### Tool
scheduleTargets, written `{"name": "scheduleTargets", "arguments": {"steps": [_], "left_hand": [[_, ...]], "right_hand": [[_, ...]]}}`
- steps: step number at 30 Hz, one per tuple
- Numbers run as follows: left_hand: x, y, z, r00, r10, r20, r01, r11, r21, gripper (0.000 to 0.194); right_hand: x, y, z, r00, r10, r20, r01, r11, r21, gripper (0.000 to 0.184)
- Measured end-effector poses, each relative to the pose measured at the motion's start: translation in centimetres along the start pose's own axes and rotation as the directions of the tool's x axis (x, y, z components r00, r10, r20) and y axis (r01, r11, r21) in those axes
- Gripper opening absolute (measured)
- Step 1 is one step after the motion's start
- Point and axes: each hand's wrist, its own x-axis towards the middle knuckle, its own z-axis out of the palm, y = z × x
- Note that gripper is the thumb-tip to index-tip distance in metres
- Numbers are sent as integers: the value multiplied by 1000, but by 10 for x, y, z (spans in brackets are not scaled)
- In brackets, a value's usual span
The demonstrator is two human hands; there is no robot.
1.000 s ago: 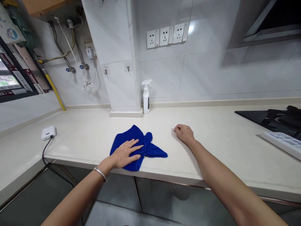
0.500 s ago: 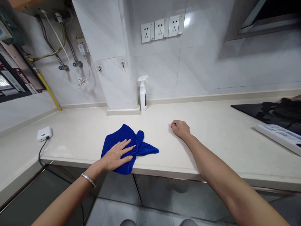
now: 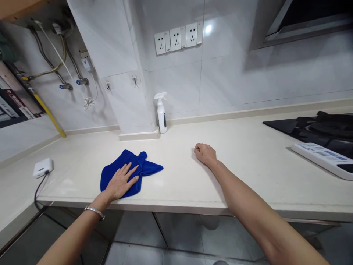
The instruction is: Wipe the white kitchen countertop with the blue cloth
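My left hand (image 3: 120,183) lies flat with fingers spread on a blue cloth (image 3: 110,173), pressing it against the pale countertop (image 3: 176,184). The cloth is bunched on its right side, where a pointed corner sticks out to the right. A silver bangle (image 3: 94,212) circles my left wrist. To the right, my right hand (image 3: 205,154) rests on the countertop as a closed fist, apart from the cloth, with nothing showing in it.
A white spray bottle (image 3: 162,117) stands by the wall pillar (image 3: 138,103). At the right are a black gas hob (image 3: 325,127) and a white flat device with buttons (image 3: 322,157). A small white box (image 3: 43,168) with a black cable sits at the left.
My left hand and the blue cloth have slid left along the countertop, and the cloth's lower part has drawn back from the front edge. My right fist has hardly moved. The view has shifted slightly.
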Motion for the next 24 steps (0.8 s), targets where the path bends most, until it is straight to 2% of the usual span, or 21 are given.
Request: {"name": "scheduleTargets", "arguments": {"steps": [5, 9, 13, 17, 24], "left_hand": [[35, 40, 3, 1000, -19, 24, 19, 999, -30, 77], [70, 83, 8, 999, 49, 4, -48, 996, -69, 79], [91, 130, 11, 992, 127, -6, -127, 987, -98, 78], [94, 162, 9, 981, 193, 1, -191, 975, -115, 76], [72, 183, 3, 970, 239, 42, -232, 965, -120, 77]], "right_hand": [[1, -2, -1, 1000, 6, 6, -6, 999, -46, 26], [2, -3, -3, 1000, 20, 11, -19, 997, -76, 28], [5, -5, -4, 999, 46, 14, -45, 995, -88, 29], [9, -6, -3, 998, 63, 15, -62, 994, -86, 30], [8, -5, -5, 998, 64, 17, -63, 997, -38, 30]]}}
